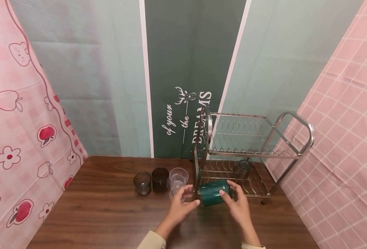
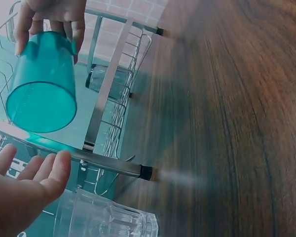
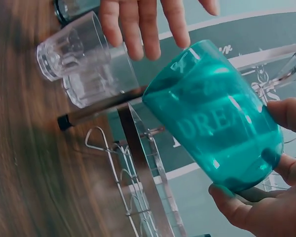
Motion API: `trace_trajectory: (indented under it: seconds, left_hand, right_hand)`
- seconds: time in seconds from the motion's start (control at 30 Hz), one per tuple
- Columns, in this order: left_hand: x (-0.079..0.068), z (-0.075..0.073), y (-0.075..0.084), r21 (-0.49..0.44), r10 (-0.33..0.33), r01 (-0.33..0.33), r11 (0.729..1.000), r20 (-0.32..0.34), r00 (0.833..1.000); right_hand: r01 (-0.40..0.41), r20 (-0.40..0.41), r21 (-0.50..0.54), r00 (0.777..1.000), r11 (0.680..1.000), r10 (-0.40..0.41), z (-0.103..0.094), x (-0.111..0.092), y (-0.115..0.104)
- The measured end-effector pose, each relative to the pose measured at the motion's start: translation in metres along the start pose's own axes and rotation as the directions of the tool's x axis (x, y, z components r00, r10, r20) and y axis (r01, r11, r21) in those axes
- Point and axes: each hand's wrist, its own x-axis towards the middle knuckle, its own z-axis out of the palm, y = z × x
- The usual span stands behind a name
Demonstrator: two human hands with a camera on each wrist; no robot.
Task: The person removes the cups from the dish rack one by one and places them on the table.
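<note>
A see-through teal cup [image 1: 213, 193] lies tilted on its side in the air, in front of the dish rack [image 1: 258, 157]. My right hand [image 1: 240, 207] grips it around its base end, thumb on one side and fingers on the other, as the right wrist view shows with the cup [image 3: 217, 118]. Beside the cup's mouth is my left hand [image 1: 181, 207], fingers spread and holding nothing. In the left wrist view, the left hand [image 2: 29, 182] faces palm up near the cup's rim [image 2: 42, 106], with a gap between them.
Left of the rack, on the wooden table [image 1: 115, 214], stand a grey glass [image 1: 143, 183], a dark glass [image 1: 160, 180] and clear glasses [image 1: 178, 178]. Another dark glass [image 1: 242, 168] sits on the rack's lower tier. Fabric curtains [image 1: 336, 121] hang around the table.
</note>
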Motion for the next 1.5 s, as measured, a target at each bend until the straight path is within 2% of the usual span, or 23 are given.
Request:
trace_trajectory:
  seconds: [0.1,0.17,0.23,0.37,0.47,0.73,0.9,1.1,1.27,1.4,1.5]
  left_hand:
    - [-0.004,-0.001,0.015,-0.059,-0.026,0.026,0.998,0.003,1.0]
    - [-0.006,-0.001,0.017,-0.095,-0.033,0.033,0.995,0.0,0.999]
    - [-0.006,-0.002,0.014,-0.138,-0.029,0.029,0.99,-0.002,1.0]
    - [-0.002,-0.002,-0.003,-0.203,0.0,-0.001,0.979,-0.005,1.0]
    - [-0.001,-0.001,-0.014,-0.207,0.007,-0.009,0.978,-0.011,1.0]
    - [0.001,0.001,-0.022,-0.185,-0.009,0.004,0.983,-0.024,1.0]
    - [0.001,0.001,-0.023,-0.193,-0.007,0.004,0.981,-0.016,1.0]
    - [0.0,0.0,-0.019,-0.232,0.02,-0.021,0.972,-0.005,1.0]
    - [-0.001,-0.002,-0.013,-0.235,0.059,-0.063,0.97,-0.025,0.998]
    - [-0.003,-0.005,0.002,-0.217,0.071,-0.076,0.973,-0.033,0.997]
    - [-0.007,-0.007,0.016,-0.164,0.085,-0.094,0.982,-0.058,0.995]
  right_hand:
    - [-0.006,0.003,0.019,1.0,1.0,0.006,0.004,-0.002,0.001]
    - [-0.008,0.004,0.028,1.0,1.0,0.008,0.007,-0.003,0.003]
    - [-0.01,0.005,0.05,1.0,0.999,0.009,0.01,-0.004,0.004]
    - [-0.019,0.005,0.084,1.0,0.996,0.019,0.014,-0.005,0.006]
    - [-0.015,0.011,0.093,1.0,0.996,0.014,0.017,-0.006,0.008]
    - [0.003,0.025,0.169,1.0,0.986,-0.007,0.025,-0.008,0.008]
    - [-0.001,0.022,0.176,1.0,0.984,-0.003,0.027,-0.01,0.011]
    - [0.022,0.057,0.173,0.998,0.985,-0.032,0.025,-0.008,0.011]
    - [0.063,0.07,0.162,0.995,0.985,-0.075,0.02,-0.008,0.007]
    - [0.087,0.072,0.15,0.993,0.985,-0.099,0.018,-0.008,0.005]
    - [0.108,0.077,0.112,0.99,0.988,-0.117,0.017,-0.009,0.005]
